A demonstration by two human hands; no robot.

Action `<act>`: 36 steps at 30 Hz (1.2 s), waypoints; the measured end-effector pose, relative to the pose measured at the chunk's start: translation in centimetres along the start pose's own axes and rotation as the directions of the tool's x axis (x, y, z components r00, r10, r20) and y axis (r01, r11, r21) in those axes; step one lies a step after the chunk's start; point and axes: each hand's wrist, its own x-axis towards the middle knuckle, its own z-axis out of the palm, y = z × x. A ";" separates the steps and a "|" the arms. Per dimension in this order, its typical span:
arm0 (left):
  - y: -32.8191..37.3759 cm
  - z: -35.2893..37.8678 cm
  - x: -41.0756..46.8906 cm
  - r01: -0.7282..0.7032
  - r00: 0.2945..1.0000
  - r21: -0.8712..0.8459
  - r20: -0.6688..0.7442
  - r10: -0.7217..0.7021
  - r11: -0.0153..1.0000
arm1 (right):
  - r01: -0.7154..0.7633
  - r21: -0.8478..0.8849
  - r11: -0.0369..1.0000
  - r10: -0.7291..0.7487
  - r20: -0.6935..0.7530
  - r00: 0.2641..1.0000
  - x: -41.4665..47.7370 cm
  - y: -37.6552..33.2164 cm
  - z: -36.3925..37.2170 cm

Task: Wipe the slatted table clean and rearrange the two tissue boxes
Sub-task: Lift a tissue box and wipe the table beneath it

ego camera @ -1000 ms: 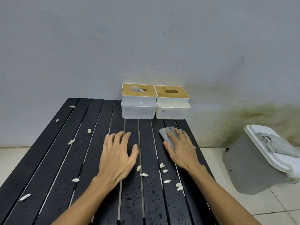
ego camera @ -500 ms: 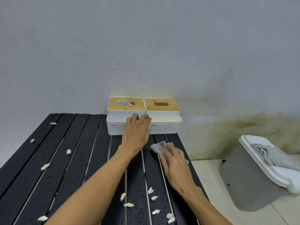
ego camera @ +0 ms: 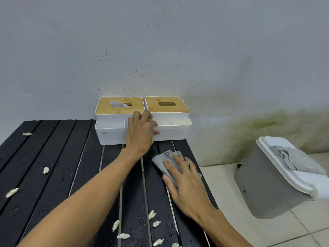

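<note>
Two white tissue boxes with bamboo lids stand side by side against the wall at the far end of the black slatted table (ego camera: 53, 157). A tissue pokes out of the left tissue box (ego camera: 114, 120); the slot of the right tissue box (ego camera: 170, 120) looks empty. My left hand (ego camera: 141, 130) reaches to where the boxes meet, its fingers curled over the front tray rim of the left box. My right hand (ego camera: 185, 180) lies flat on a grey cloth (ego camera: 161, 160) near the table's right edge. Water droplets and small white scraps (ego camera: 154, 223) dot the slats.
A grey bin with a white lid (ego camera: 267, 184) stands on the tiled floor to the right of the table, with a second grey cloth (ego camera: 295, 159) draped on its lid. More scraps (ego camera: 46, 169) lie on the left slats. A stained wall closes off the far side.
My left hand has gone from flat on the table up to the tissue boxes and now grips the left one. My right hand has stayed on the cloth. The view has moved forward.
</note>
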 end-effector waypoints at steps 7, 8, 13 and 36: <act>-0.4 -1.1 0.3 -0.059 0.992 -0.130 -0.117 0.044 0.990 | 0.027 -0.003 1.000 -0.027 0.005 1.000 3.5 -0.4 0.8; -0.5 -1.5 0.4 -0.065 0.990 -0.137 -0.130 0.047 0.988 | 0.032 -0.005 0.999 -0.032 -0.012 0.999 4.5 -0.3 1.1; -0.4 -3.8 1.4 -0.057 0.987 -0.163 -0.160 0.031 0.985 | 0.000 -0.002 1.000 0.000 -0.087 0.996 9.7 -0.4 2.4; -2.4 -11.0 5.5 -0.015 0.966 -0.232 -0.255 -0.046 0.973 | -0.297 0.550 0.780 0.440 -0.146 0.886 15.8 2.6 -1.6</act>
